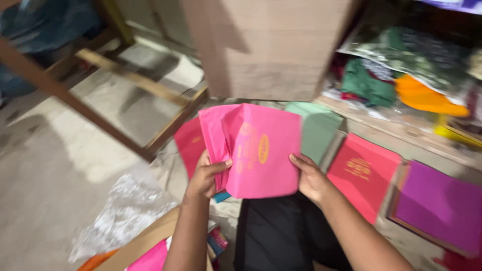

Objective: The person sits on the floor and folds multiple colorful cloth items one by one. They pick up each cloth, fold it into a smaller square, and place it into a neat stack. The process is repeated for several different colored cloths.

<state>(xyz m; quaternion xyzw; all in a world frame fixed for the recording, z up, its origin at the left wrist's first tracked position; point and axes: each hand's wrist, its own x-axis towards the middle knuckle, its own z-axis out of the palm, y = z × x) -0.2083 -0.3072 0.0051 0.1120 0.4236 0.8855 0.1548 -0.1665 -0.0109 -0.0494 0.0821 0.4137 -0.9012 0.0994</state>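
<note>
Storeroom: stacked coloured bags [442, 206], cluttered shelf [401, 128]

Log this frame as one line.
left hand: grips pink printed paper bag | right hand: grips same bag | nearby: red printed bag, purple sheet stack

Both forearms are raised forward; the left hand [205, 176] and right hand [311, 178] are curled, thumbs uppermost, in a grip.

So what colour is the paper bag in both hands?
Bright pink paper bag with yellow print, head view.
</note>
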